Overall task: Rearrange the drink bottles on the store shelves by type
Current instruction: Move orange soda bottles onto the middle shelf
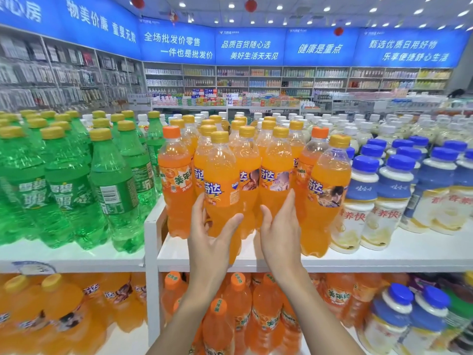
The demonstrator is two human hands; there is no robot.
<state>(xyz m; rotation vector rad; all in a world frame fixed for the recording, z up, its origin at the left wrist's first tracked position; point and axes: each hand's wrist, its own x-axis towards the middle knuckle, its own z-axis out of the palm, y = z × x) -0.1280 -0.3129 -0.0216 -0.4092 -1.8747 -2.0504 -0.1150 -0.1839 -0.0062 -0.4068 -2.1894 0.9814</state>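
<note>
Orange Fanta bottle [221,185] gripped by left hand [212,234]; right hand [280,226] curls round 2nd Fanta bottle [276,172]. Risk: tight row, so a nudge could tip neighbours off shelf [384,260].

Orange Fanta bottles [222,190] (yellow caps [219,136]) are glowing between green Sprite bottles [115,190] and blue-capped, cream-white milk-drink bottles [361,201] on a white shelf [384,254].

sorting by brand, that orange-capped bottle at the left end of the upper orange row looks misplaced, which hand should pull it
Left, likely: the left hand grips the yellow-capped bottle right next to the orange-capped bottle; the right hand holds the neighbouring bottle farther right.
</note>
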